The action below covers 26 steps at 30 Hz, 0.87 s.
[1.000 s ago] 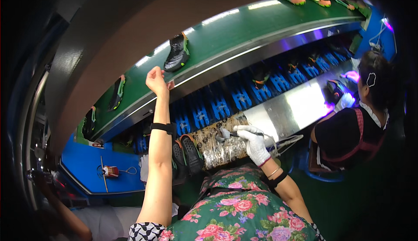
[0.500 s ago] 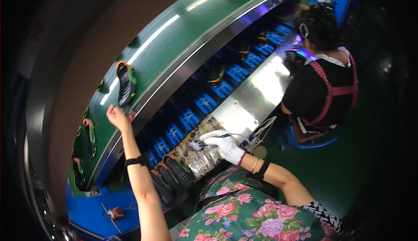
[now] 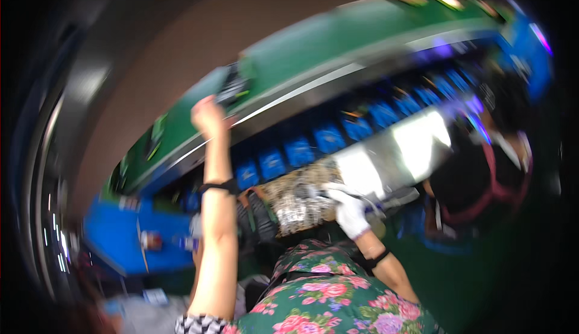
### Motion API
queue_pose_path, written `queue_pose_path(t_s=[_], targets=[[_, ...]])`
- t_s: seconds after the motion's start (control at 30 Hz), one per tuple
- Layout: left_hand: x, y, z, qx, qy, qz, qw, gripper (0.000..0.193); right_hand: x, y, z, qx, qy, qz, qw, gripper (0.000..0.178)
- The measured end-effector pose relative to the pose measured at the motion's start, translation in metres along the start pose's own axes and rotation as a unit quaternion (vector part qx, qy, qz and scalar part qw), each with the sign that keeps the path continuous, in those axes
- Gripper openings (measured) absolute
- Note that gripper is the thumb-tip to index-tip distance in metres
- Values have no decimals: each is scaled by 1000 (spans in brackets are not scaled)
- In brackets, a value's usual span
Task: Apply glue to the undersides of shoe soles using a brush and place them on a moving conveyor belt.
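Observation:
My bare left hand (image 3: 210, 118) reaches over the conveyor belt (image 3: 304, 44), beside the near end of a black and green shoe sole (image 3: 233, 84). Motion smears its fingers, so whether they grip the sole cannot be made out. In a white glove, my right hand (image 3: 351, 210) is closed around a small dark-handled brush (image 3: 315, 192), blurred, above the stained, glue-crusted work surface (image 3: 292, 213). Black soles (image 3: 260, 214) with orange ends stand at the left edge of that surface.
Blue holders (image 3: 329, 137) line up under the belt's metal edge. More soles (image 3: 157, 136) lie farther left on the belt. A co-worker (image 3: 476, 177) sits at the right by a shiny metal bench (image 3: 416, 144). At the left is a blue table (image 3: 114, 237) with small items.
The view has swung, shifting the scene. My left hand has come up to the sole's near end on the belt. My gloved right hand stays over the work surface with the brush.

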<state>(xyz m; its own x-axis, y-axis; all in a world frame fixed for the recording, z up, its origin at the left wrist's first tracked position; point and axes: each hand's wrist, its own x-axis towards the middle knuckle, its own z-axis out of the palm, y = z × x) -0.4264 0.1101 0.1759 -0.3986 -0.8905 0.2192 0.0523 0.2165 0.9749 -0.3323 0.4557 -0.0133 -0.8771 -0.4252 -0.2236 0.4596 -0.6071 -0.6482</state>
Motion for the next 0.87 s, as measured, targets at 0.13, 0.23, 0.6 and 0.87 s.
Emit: queue_pose_path(t_s=[0.13,0.23,0.6,0.87], targets=[[-13,-45,62,314,36,339,886,19,-2,-11,-22,21,45,58,997,21],[7,-84,60,18,118,216,969,16,20,19,-45,-36,24,38,998,29],[-99,-51,-93,-321,-62,-28,944,24,67,39,0,-62,-64,148,985,27],[-141,-52,-166,-306,-82,-57,947,27,84,67,-24,-25,-190,167,967,25]])
